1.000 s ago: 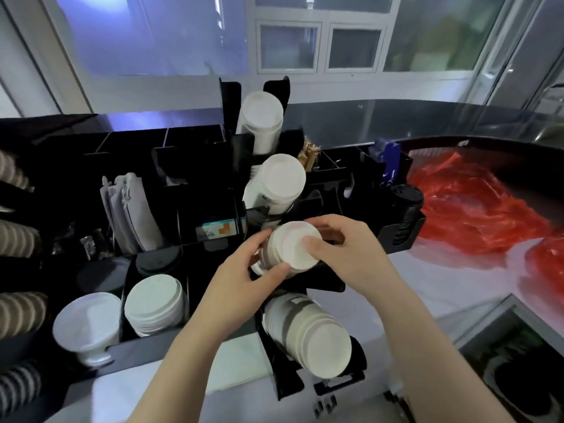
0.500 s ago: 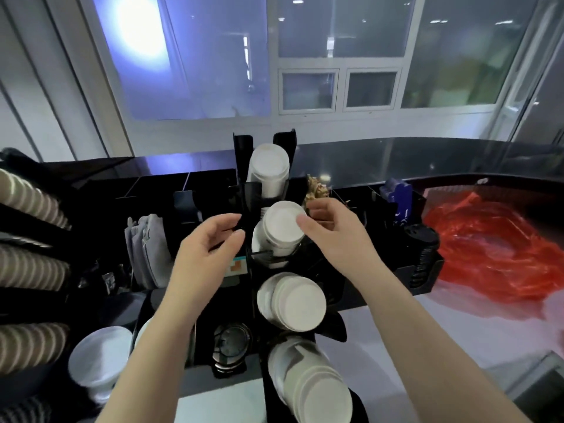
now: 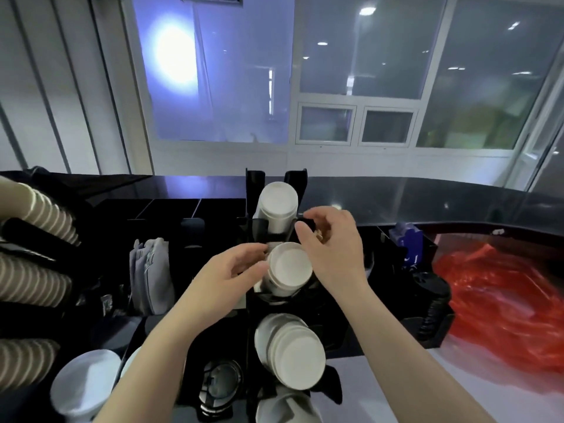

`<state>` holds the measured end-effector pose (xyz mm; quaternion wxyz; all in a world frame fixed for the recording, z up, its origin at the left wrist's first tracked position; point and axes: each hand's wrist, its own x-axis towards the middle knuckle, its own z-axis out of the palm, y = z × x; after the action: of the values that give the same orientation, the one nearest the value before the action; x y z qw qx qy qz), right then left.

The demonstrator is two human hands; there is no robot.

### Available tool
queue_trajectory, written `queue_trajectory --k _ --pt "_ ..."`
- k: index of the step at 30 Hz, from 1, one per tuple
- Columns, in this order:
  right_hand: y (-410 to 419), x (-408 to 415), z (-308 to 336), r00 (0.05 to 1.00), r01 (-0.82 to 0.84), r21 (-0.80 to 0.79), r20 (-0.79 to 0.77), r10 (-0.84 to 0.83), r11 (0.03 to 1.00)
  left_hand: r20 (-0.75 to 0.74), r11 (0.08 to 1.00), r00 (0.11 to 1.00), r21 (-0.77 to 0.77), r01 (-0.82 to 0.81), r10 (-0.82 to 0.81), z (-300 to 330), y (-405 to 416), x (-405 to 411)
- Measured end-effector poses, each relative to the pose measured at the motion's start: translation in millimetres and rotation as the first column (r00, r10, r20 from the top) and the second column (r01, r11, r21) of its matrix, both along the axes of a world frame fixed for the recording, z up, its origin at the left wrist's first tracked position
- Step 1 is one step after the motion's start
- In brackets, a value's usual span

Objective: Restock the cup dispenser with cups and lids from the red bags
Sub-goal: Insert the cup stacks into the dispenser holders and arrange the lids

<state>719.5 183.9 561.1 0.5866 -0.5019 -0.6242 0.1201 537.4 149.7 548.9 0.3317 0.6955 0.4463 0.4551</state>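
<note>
A black cup dispenser (image 3: 253, 190) holds several sideways stacks of white cups. My left hand (image 3: 232, 273) grips the left side of the second stack from the top (image 3: 288, 267), thumb and fingers around its rim. My right hand (image 3: 335, 254) lies against the upper right of that stack with loosely curled fingers, and I see nothing held in it. Another stack (image 3: 277, 203) sits above and a wider one (image 3: 297, 358) below. A crumpled red bag (image 3: 500, 300) lies on the counter at the right.
Brown ribbed cups (image 3: 36, 279) line the left edge. Grey folded cloths (image 3: 152, 279) stand left of the dispenser. White lids (image 3: 82, 389) sit at the lower left, a dark lid (image 3: 219, 383) in a slot, and stacked black lids (image 3: 433, 303) at the right.
Both hands left the third stack and rose to the second from the top. My left hand has now closed on its left side. The view has tilted upward.
</note>
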Motion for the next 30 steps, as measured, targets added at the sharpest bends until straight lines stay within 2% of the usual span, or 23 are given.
queue_trajectory --k 3,6,9,14,23,27,30 --pt "7 -5 8 0.97 -0.003 0.11 0.242 -0.023 0.994 0.005 0.999 0.999 0.026 -0.047 0.047 6 0 -4" --pt "15 -5 12 0.877 -0.044 0.042 0.48 0.019 0.998 0.034 0.998 0.997 0.011 -0.065 0.065 11 -2 -9" --pt "20 -1 16 0.824 -0.043 -0.029 0.565 0.052 0.999 0.028 0.998 0.997 -0.007 -0.069 0.069 14 -5 -14" --pt "19 5 18 0.84 -0.142 -0.086 0.517 0.166 0.986 0.048 0.991 0.99 0.025 -0.133 0.132 20 -13 -12" --pt "-9 33 -1 0.873 -0.341 0.011 0.375 0.312 0.94 0.167 0.963 0.966 0.152 -0.223 0.197 18 -47 16" --pt "-28 48 -13 0.877 -0.385 -0.016 0.305 0.371 0.923 0.129 0.97 0.977 0.151 -0.189 0.171 14 -61 35" --pt "-45 58 -16 0.866 -0.394 -0.047 0.317 0.387 0.918 0.103 0.975 0.983 0.149 -0.166 0.152 12 -72 50"
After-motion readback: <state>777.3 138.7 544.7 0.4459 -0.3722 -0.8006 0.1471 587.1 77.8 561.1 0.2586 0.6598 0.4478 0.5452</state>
